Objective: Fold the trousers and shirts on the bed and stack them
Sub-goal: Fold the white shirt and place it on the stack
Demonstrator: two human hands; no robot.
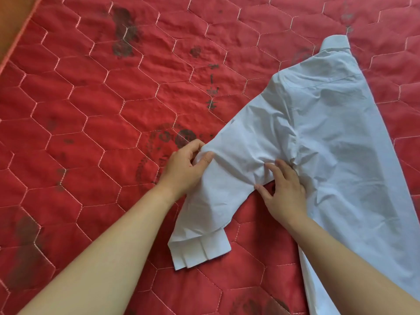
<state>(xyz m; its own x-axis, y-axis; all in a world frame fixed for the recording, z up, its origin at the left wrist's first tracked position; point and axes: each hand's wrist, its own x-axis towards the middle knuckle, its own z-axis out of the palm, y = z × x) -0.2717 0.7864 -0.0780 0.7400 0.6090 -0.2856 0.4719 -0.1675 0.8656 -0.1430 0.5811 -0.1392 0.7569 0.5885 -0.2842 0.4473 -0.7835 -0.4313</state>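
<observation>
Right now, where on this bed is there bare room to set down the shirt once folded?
The quilt is bare left of the sleeve, up to its piped edge: the widest patch. Crowded on the right: the shirt spreads there, the left hand pinching the sleeve, the right hand pressing beside it.

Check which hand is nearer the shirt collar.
Right. The right hand presses the shirt by the armpit, below the collar; the left hand pinches the sleeve bend, farther left.

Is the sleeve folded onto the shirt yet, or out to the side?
Out to the side: the sleeve bends where the left hand pinches it, cuff on the red quilt.
</observation>
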